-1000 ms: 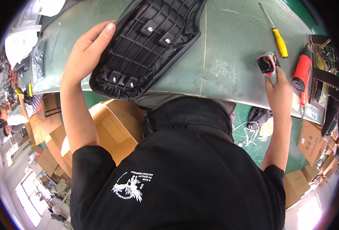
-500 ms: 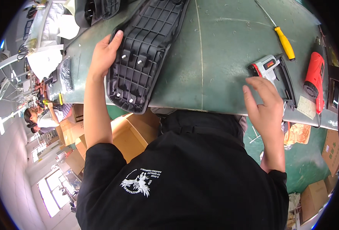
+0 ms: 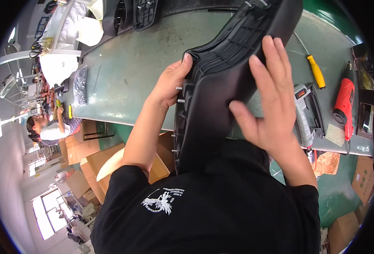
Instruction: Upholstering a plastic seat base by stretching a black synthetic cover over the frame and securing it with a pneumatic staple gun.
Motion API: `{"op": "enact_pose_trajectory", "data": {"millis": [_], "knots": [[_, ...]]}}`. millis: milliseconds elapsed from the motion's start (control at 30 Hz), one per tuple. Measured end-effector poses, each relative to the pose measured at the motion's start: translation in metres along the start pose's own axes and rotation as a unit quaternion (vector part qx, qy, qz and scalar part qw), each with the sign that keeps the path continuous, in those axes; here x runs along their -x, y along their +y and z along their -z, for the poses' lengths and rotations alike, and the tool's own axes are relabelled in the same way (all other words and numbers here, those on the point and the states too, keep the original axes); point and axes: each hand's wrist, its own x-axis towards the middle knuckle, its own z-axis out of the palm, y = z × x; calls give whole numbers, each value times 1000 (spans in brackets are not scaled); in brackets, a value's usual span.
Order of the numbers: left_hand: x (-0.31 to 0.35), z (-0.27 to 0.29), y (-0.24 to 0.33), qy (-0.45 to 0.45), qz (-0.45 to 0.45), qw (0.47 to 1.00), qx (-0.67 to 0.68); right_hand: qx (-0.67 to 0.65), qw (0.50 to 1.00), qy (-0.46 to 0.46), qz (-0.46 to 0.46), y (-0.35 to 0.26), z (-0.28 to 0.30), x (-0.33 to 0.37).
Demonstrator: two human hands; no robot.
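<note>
Three tools lie on the right part of the green table (image 3: pixel 132 63): a yellow screwdriver (image 3: pixel 316 73), a grey staple gun (image 3: pixel 304 120) just beside the right hand, and a red heat gun (image 3: pixel 344 99) farther out. At the left I see a clear plastic bag (image 3: pixel 80 86) with something dark inside. The black seat (image 3: pixel 214 112) stands tilted on its side over the table's near edge, close to the shirt, and it blocks my view of the middle. Its ribbed underside with metal bolts faces left. Below the table, an open cardboard box (image 3: pixel 91 163) is partly covered by the forearm; I cannot tell its contents. The left hand (image 3: pixel 172 82) grips the seat's edge, thumb on top, the other fingers mostly hidden. The right hand (image 3: pixel 271 103) is flat, fingers extended, thumb apart, against or just above the smooth side; I cannot tell if it touches.
</note>
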Motion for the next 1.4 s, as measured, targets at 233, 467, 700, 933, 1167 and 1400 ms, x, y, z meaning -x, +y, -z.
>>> {"op": "enact_pose_trajectory", "data": {"millis": [233, 467, 700, 933, 1167, 1400], "knots": [[10, -7, 10, 1, -107, 994, -22, 12, 989, -68, 134, -56, -15, 14], [39, -4, 37, 132, -213, 941, -226, -34, 998, -40, 21, -15, 18, 20], [55, -20, 30, 143, -279, 877, -365, -321, 849, 35, -418, 14, 26, 25], [44, -40, 20, 102, -263, 858, -430, -357, 828, 10, -432, 14, 7, 44], [30, -39, 27, 118, -241, 872, -410, -240, 843, -95, -472, -9, -7, 71], [3, -42, 45, 116, -294, 902, -294, -149, 873, -258, -387, -27, -6, 76]]}}
